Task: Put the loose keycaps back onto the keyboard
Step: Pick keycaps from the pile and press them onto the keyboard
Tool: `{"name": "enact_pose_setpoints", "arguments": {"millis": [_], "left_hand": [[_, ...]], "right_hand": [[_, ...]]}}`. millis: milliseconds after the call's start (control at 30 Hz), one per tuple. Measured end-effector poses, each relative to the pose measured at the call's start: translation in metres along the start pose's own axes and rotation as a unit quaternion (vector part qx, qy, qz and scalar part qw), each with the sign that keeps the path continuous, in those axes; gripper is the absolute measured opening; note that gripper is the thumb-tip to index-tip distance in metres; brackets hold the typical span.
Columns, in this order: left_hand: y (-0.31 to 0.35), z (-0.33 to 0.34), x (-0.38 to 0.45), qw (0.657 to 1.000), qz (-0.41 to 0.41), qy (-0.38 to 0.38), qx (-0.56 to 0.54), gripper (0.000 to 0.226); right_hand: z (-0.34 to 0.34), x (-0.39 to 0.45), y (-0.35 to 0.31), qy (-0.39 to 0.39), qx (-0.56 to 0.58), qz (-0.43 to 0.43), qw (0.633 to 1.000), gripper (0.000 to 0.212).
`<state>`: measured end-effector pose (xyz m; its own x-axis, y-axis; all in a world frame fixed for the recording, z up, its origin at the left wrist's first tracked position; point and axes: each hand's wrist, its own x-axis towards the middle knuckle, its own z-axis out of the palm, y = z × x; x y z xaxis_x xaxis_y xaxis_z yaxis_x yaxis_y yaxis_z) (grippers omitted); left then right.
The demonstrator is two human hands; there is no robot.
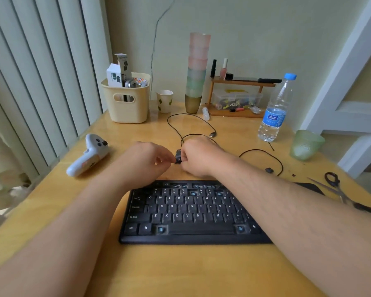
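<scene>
A black keyboard (189, 213) lies on the wooden table in front of me, with several bare switch sockets showing, among them two on either side of the space bar. Just beyond its far edge, my left hand (144, 161) and my right hand (198, 157) meet. Between their fingertips they pinch small black keycaps (178, 156). How many keycaps are held I cannot tell. Another loose black keycap (269, 170) lies on the table to the right, near a cable.
A white game controller (88, 155) lies at the left. Black cables (193, 129) loop behind my hands. Scissors (338, 189) lie at the right edge, with a green glass (306, 144) and a water bottle (275, 110) beyond. A cream basket (126, 101), cups and a small shelf stand at the back.
</scene>
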<state>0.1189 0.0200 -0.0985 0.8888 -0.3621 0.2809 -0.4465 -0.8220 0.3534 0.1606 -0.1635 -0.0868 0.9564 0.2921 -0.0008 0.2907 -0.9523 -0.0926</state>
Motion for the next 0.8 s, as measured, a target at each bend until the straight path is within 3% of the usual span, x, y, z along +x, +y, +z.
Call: {"name": "enact_pose_setpoints", "arguments": {"millis": [67, 133, 233, 300, 467, 800], "left_hand": [[0.002, -0.001, -0.001, 1.000, -0.009, 0.016, -0.016, 0.024], [0.005, -0.003, -0.001, 0.998, -0.009, 0.040, -0.054, 0.024], [0.014, -0.005, -0.003, 0.987, 0.011, 0.075, -0.140, 0.033], [0.021, -0.005, -0.004, 0.980, 0.027, 0.101, -0.171, 0.035], [0.031, 0.003, -0.006, 0.969, 0.052, 0.134, -0.199, 0.030], [0.036, 0.007, -0.006, 0.967, 0.076, 0.129, -0.204, 0.023]], "right_hand": [[-0.005, -0.009, 0.003, 0.007, 0.035, 0.005, 0.999, 0.015], [-0.015, -0.023, 0.006, 0.038, 0.159, 0.008, 0.987, 0.019], [-0.027, -0.049, 0.008, 0.065, 0.417, 0.049, 0.905, 0.018], [-0.027, -0.061, 0.011, 0.067, 0.492, 0.065, 0.865, 0.016], [-0.015, -0.077, 0.016, 0.104, 0.547, 0.067, 0.828, 0.011], [-0.011, -0.089, 0.029, 0.111, 0.553, 0.002, 0.826, 0.023]]}}
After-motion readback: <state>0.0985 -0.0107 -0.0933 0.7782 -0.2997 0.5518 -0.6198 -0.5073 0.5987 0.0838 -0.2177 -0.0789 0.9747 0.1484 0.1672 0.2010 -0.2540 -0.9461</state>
